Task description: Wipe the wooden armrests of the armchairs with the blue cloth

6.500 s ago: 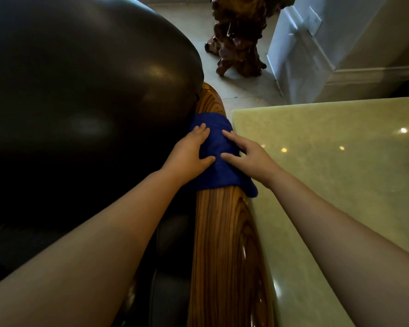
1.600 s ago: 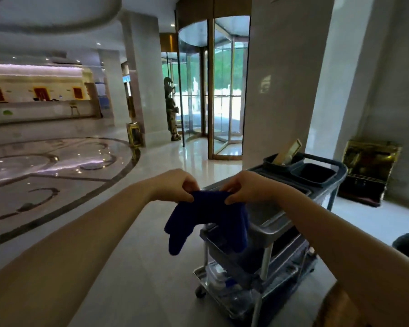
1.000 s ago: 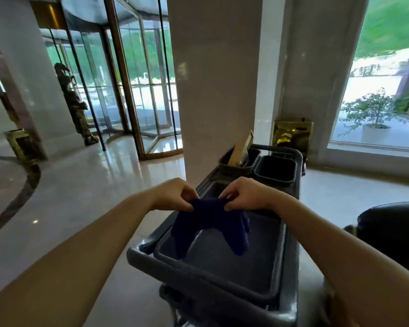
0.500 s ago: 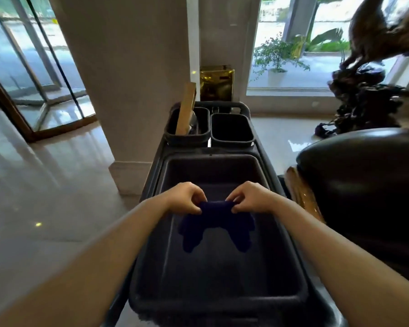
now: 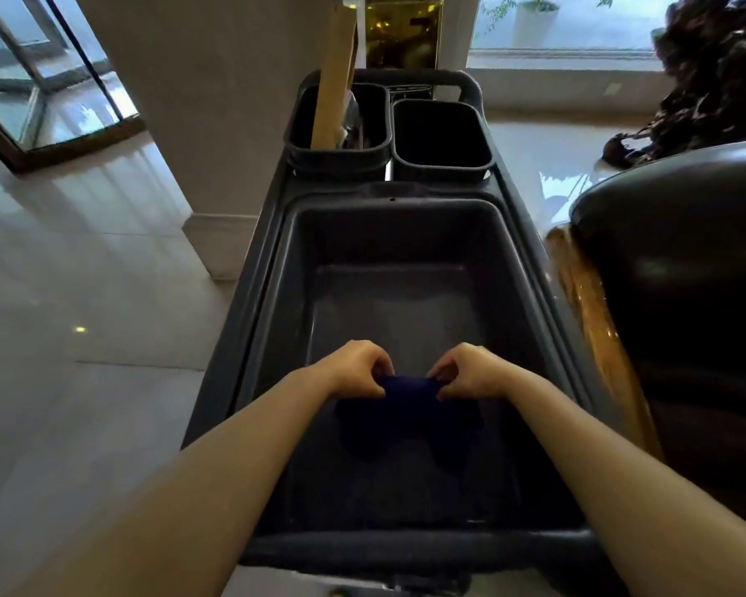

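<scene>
Head view: left hand and right hand pinch the blue cloth over the cart tub's near edge; wooden armrest lies right, nearer the right hand

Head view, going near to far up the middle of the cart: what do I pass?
Blue cloth held by both hands, bare floor of the big tub, the two small bins, the cart handle.
</scene>
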{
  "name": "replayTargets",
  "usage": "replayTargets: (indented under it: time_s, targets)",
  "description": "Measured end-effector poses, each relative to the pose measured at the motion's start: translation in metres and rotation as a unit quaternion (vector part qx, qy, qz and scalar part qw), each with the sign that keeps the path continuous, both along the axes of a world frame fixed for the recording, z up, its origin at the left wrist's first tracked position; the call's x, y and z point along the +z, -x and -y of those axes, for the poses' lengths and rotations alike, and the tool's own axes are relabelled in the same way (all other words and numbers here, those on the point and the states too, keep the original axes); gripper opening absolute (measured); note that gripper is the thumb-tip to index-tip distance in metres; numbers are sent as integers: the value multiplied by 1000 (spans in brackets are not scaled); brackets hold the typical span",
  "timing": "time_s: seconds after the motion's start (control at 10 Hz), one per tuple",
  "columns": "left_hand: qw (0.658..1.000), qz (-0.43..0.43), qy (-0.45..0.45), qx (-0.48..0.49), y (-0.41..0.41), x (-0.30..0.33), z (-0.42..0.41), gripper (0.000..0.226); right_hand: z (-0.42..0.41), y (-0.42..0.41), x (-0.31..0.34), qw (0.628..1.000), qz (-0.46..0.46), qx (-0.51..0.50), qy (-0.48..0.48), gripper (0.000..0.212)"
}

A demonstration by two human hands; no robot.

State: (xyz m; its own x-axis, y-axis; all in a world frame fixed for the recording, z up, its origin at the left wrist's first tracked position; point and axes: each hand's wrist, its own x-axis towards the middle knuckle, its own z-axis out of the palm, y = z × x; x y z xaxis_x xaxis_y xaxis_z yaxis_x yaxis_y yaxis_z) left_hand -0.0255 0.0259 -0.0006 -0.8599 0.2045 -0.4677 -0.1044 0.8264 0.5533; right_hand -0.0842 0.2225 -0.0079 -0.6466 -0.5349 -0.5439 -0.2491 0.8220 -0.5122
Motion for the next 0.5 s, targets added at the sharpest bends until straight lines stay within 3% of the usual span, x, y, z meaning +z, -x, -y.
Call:
replayTargets:
  time_s: [0.4,0.5]
  targets:
    - [997,64,-26,26,-1,-37,-6,30,-4,7,-27,998,62,-2,-26,34]
    - [994,71,-48,60,0,-21,-2,32,-3,9,-13,999,27,-21,-26,37]
